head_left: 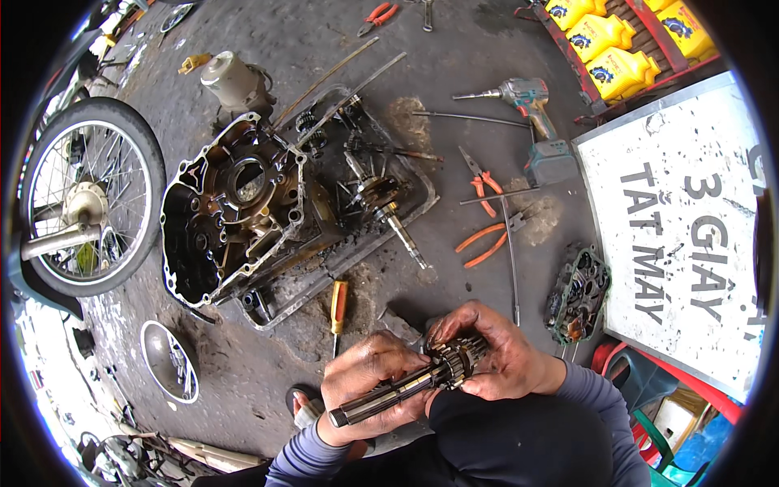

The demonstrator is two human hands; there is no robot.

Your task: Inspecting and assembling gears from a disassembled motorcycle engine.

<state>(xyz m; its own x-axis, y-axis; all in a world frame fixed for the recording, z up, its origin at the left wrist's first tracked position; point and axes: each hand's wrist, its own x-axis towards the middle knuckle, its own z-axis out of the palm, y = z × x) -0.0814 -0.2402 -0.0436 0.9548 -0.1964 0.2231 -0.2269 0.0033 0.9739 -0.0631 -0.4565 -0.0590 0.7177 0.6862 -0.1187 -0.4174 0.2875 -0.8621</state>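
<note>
A splined gear shaft lies across both my hands above my lap, with toothed gears near its right end. My left hand is closed around the bare splined length, its fingers near the gears. Around the gear cluster curl the fingers and thumb of my right hand. Just beyond my left hand, a screwdriver with a yellow and red handle rests on the floor. Farther off stands an open, oily engine case half, beside another shaft with gears lying on a dirty tray.
Orange-handled pliers, a cordless impact driver and thin rods lie to the right. Beyond them are a white sign board, a small engine cover and yellow bottles. A motorcycle wheel and metal bowl are left.
</note>
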